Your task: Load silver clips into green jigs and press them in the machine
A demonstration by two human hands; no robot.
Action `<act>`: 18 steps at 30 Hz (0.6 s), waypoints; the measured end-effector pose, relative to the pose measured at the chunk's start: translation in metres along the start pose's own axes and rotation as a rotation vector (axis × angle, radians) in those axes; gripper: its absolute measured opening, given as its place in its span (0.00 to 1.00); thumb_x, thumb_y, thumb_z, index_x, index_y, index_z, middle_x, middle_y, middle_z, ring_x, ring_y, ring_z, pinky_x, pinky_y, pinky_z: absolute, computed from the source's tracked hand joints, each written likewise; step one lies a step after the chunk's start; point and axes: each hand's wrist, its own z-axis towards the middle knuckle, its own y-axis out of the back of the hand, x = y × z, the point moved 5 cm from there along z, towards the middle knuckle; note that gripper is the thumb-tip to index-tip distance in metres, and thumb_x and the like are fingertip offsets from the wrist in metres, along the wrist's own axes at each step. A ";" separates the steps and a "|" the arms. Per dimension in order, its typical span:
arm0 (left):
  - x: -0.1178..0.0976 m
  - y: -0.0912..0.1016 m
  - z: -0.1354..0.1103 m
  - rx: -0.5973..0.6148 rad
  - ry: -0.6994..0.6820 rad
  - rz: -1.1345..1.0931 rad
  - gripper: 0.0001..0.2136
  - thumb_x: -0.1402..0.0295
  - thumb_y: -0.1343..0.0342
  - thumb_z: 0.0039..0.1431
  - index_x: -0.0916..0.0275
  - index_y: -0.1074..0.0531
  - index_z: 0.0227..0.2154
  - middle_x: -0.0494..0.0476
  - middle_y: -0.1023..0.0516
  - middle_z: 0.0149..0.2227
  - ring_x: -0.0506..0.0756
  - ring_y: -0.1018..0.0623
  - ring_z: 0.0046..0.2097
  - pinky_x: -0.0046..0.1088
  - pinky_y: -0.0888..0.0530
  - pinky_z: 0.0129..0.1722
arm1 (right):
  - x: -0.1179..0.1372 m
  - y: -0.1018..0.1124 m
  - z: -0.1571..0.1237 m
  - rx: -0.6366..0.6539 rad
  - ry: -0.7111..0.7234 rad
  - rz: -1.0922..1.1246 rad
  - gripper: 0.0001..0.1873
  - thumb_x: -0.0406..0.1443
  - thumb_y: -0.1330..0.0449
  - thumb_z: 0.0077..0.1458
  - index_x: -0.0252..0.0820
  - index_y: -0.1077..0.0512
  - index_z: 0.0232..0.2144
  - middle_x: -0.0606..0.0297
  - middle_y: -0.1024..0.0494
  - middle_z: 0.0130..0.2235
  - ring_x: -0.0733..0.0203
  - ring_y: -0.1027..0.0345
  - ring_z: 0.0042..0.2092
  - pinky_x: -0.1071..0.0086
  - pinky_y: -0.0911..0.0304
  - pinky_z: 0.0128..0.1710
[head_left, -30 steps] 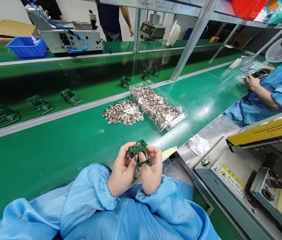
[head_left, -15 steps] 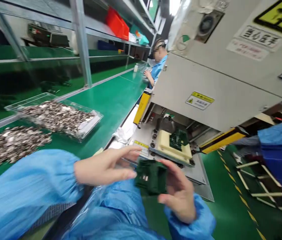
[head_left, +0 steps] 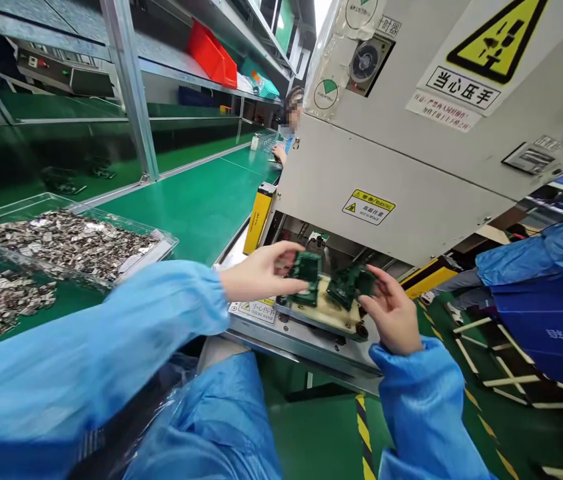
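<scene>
My left hand (head_left: 265, 275) grips a dark green plastic part (head_left: 307, 270) between thumb and fingers, over the left side of the cream fixture (head_left: 325, 316). My right hand (head_left: 395, 312) is closed on the right edge of a second dark green plastic part (head_left: 351, 285). That part is tilted over the fixture; whether it still touches the fixture I cannot tell. The fixture sits on a metal plate at the opening of a press machine (head_left: 386, 180). Both parts are partly hidden by my fingers.
Yellow guards (head_left: 260, 219) flank the press opening. On the green bench at left are a clear tray (head_left: 161, 253) of small metal pieces and a loose pile (head_left: 6, 303) of them. A co-worker (head_left: 284, 150) is at the bench beyond; a blue bin (head_left: 551, 333) stands right.
Both hands have moved forward to the fixture. The green part from my right hand now appears in my left hand, while my right hand has taken hold of the part at the fixture.
</scene>
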 end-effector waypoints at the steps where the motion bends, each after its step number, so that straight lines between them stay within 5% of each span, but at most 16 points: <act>1: 0.000 0.014 -0.020 0.044 0.050 0.016 0.27 0.65 0.36 0.46 0.63 0.32 0.51 0.60 0.24 0.42 0.58 0.22 0.42 0.38 0.23 0.46 | -0.004 -0.009 0.008 0.107 -0.020 -0.042 0.32 0.44 0.32 0.47 0.42 0.32 0.53 0.55 0.24 0.48 0.51 0.29 0.49 0.56 0.33 0.52; 4: 0.014 0.051 -0.081 0.172 0.289 0.170 0.27 0.64 0.35 0.47 0.61 0.32 0.51 0.58 0.26 0.45 0.58 0.23 0.45 0.39 0.24 0.50 | -0.008 -0.026 0.023 0.366 -0.030 -0.146 0.29 0.46 0.36 0.53 0.44 0.34 0.54 0.57 0.25 0.50 0.51 0.30 0.52 0.57 0.34 0.53; 8: 0.049 0.070 -0.132 0.218 0.494 0.215 0.27 0.65 0.36 0.48 0.58 0.33 0.53 0.60 0.32 0.56 0.62 0.28 0.55 0.39 0.29 0.57 | 0.001 -0.015 0.032 0.449 -0.011 -0.364 0.30 0.49 0.38 0.54 0.45 0.34 0.56 0.58 0.25 0.50 0.48 0.31 0.52 0.57 0.34 0.53; 13: 0.087 0.052 -0.130 0.257 0.540 0.093 0.30 0.66 0.34 0.42 0.56 0.32 0.52 0.60 0.42 0.64 0.64 0.32 0.60 0.41 0.32 0.59 | 0.006 -0.006 0.029 0.479 -0.020 -0.518 0.34 0.51 0.37 0.52 0.46 0.34 0.58 0.59 0.25 0.52 0.47 0.29 0.50 0.57 0.33 0.51; 18: 0.100 0.038 -0.119 0.282 0.524 0.026 0.31 0.66 0.33 0.38 0.58 0.31 0.50 0.63 0.46 0.66 0.64 0.31 0.60 0.43 0.34 0.60 | -0.010 -0.017 0.016 0.364 0.038 -0.481 0.35 0.51 0.46 0.59 0.45 0.43 0.64 0.61 0.32 0.60 0.49 0.37 0.60 0.57 0.41 0.59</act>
